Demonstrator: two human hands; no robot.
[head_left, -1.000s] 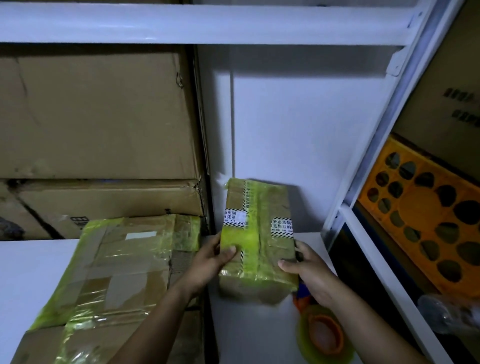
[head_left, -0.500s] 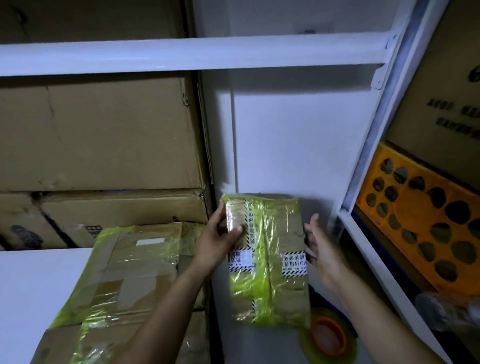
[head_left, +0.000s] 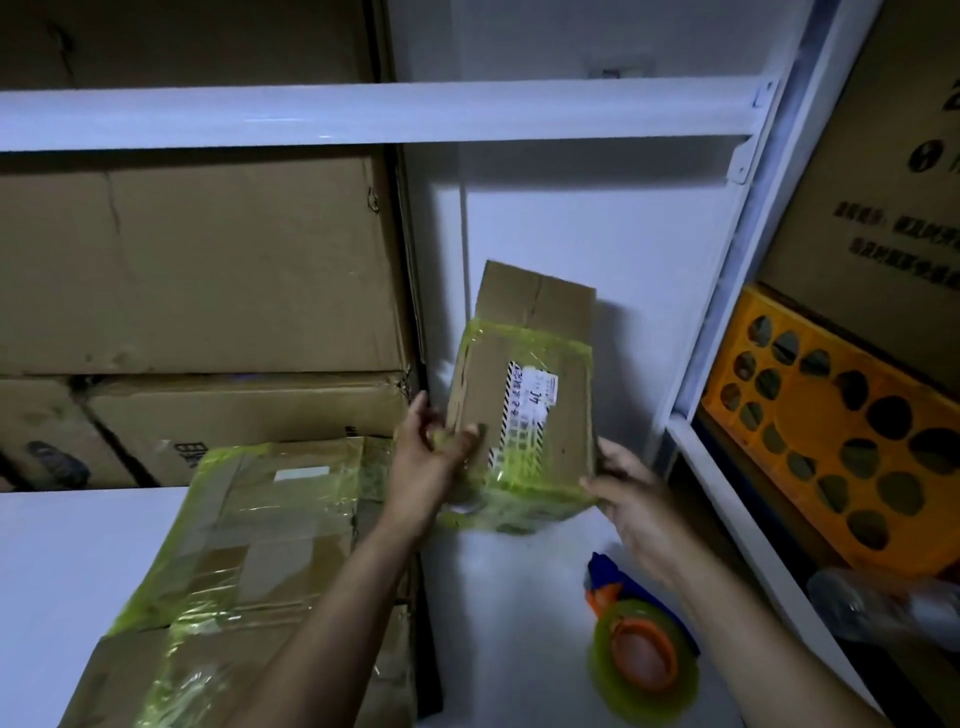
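As it is held on end, parcel (head_left: 524, 410): tilted slightly, lower half bound in yellow-green tape, above the white shelf (head_left: 509, 597).
Left hand (head_left: 422, 467): fingers clamped on the parcel's lower left edge, thumb laid on its front.
Right hand (head_left: 634, 499): fingers curled round the lower right corner.
Nearby: tape roll (head_left: 644, 660), larger taped box (head_left: 249, 519).

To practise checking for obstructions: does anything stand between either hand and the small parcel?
Nothing visible does. The left hand grips the parcel at its left edge; the right hand holds its lower right corner. The tape roll lies on the shelf nearer the camera, clear of the parcel.
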